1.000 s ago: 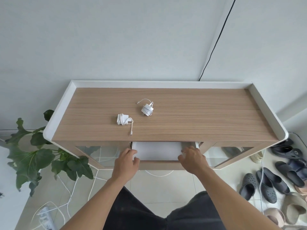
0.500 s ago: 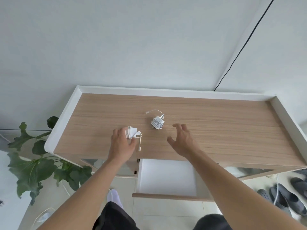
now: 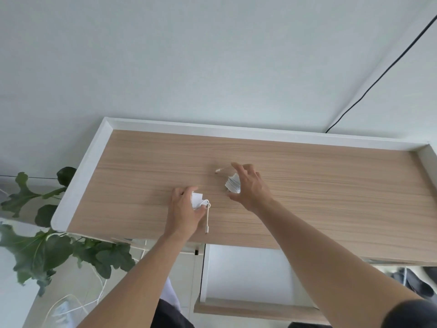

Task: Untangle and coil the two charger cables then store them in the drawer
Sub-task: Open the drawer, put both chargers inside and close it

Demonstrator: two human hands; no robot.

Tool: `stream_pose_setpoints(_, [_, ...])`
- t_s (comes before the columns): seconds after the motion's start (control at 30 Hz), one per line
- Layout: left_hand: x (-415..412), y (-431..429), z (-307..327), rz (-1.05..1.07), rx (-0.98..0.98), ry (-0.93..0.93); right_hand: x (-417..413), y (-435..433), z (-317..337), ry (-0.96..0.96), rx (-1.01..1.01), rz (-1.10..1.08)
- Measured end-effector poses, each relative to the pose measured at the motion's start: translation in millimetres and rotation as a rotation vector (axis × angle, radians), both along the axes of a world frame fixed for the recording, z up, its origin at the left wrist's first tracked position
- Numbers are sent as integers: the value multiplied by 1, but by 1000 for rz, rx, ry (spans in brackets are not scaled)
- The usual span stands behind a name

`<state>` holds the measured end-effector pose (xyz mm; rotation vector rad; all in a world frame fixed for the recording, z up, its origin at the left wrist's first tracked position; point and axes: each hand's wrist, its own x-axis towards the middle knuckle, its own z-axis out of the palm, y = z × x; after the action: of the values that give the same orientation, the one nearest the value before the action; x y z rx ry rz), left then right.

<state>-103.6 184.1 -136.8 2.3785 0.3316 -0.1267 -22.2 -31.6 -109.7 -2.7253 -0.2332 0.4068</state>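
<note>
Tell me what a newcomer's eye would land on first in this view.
Two bare hands over the wooden cabinet top: the left hand closed around a white coiled charger near the front edge, its plug end dangling, and the right hand spread open at a second coiled charger nearer the middle. Below the front edge, the white drawer stands pulled open.

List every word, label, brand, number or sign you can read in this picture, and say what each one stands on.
None: no readable text shows anywhere.
The charger block in the left hand is plain white on the faces that show.
The coiled cable at the right hand bears no visible marking.
The cabinet top and the open drawer carry no label.
</note>
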Motion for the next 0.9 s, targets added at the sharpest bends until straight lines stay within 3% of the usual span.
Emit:
stream_pose_setpoints(0.33, [-26, -5, 18, -80, -54, -16, -28, -4, -12, -62, 148, -32])
stream_pose_setpoints(0.9, [-141, -63, 13, -174, -153, 66, -194, -89, -21, -97, 268, -159])
